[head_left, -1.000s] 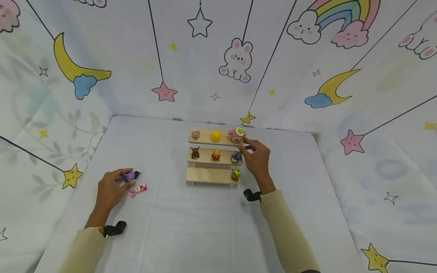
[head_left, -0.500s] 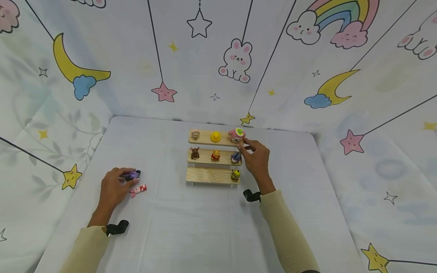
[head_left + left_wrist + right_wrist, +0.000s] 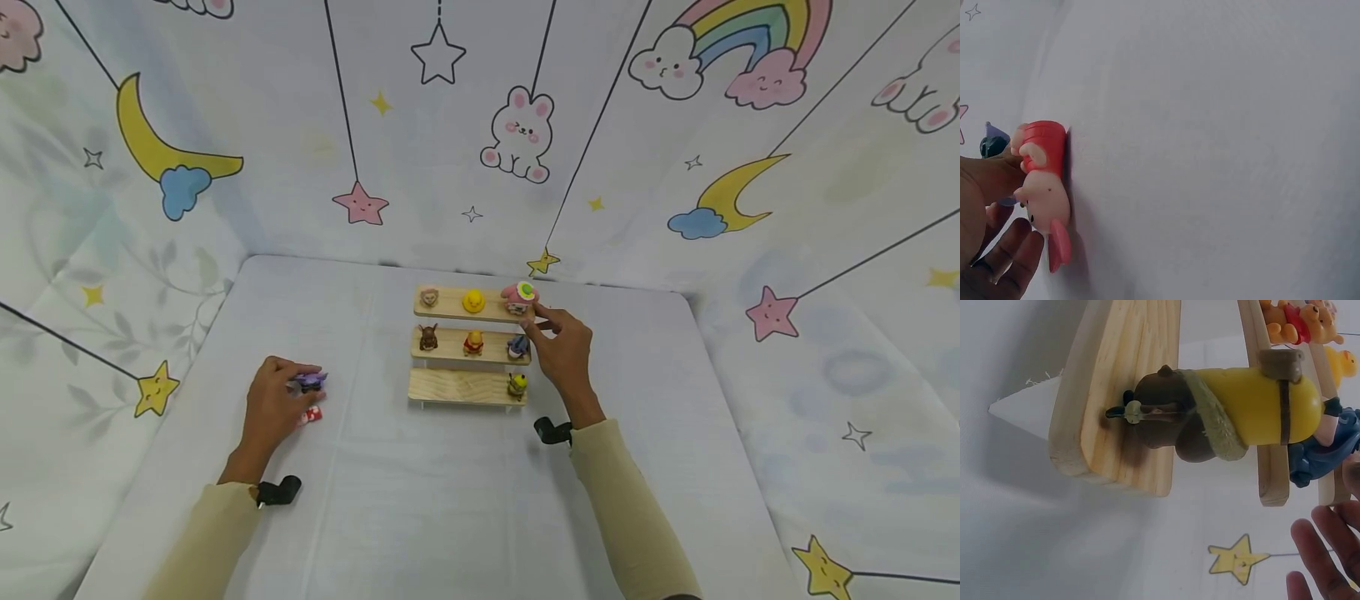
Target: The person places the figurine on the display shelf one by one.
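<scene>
In the head view my left hand (image 3: 277, 404) pinches a small purple and dark figurine (image 3: 311, 381) between thumb and fingers. The left wrist view shows it mostly hidden behind the hand. A Piglet figurine (image 3: 1046, 178) in red lies on its side by the left fingers, partly covered in the head view (image 3: 312, 413). My right hand (image 3: 564, 348) is at the right end of the top wooden shelf (image 3: 450, 310), thumb and index fingertips by a pink figurine with a green and white top (image 3: 519, 297). Whether they grip it or the shelf end is unclear.
The middle shelf (image 3: 450, 354) bears a brown figurine (image 3: 428, 337), a Winnie the Pooh (image 3: 473, 342) and an Eeyore (image 3: 517, 346). A Minion figurine (image 3: 1235, 409) stands at the bottom shelf's right end. A lion-like figurine (image 3: 429, 297) and yellow duck (image 3: 473, 300) share the top shelf.
My left hand has moved right with the purple figurine, passing over the Piglet figurine and covering part of it. The right hand has stayed in place at the top shelf.
</scene>
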Motion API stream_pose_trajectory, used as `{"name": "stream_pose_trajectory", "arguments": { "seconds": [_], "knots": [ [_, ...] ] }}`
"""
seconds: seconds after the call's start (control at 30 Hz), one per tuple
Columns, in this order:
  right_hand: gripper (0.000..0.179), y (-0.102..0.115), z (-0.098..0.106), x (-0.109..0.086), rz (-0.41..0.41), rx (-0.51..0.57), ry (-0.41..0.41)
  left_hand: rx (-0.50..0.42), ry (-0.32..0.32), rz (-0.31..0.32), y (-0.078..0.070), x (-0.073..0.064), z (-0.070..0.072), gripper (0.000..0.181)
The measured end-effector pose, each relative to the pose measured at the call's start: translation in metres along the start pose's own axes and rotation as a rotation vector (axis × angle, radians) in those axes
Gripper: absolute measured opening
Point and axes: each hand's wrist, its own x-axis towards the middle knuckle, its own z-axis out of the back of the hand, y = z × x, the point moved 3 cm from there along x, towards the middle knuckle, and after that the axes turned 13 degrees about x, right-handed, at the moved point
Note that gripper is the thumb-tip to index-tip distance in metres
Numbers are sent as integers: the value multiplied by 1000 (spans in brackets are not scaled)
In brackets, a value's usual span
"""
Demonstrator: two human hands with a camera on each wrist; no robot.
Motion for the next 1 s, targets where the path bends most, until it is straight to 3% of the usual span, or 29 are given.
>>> {"name": "stream_pose_trajectory", "arguments": {
  "seconds": [0.23, 0.5, 0.7, 1.0],
  "knots": [
    [42, 1, 0, 1, -1, -9, -1, 26, -34, -39, -1, 0, -2, 47],
    [42, 2, 0, 0, -22, -6, 2, -26, -63, 4, -5, 0, 2, 43],
    [42, 2, 0, 0, -4, -6, 2, -77, -78, -36, -27, 4, 5, 41],
    [42, -1, 0, 0, 11, 0, -5, -112, -71, -131, -73, 10, 9, 44]
  ]
}}
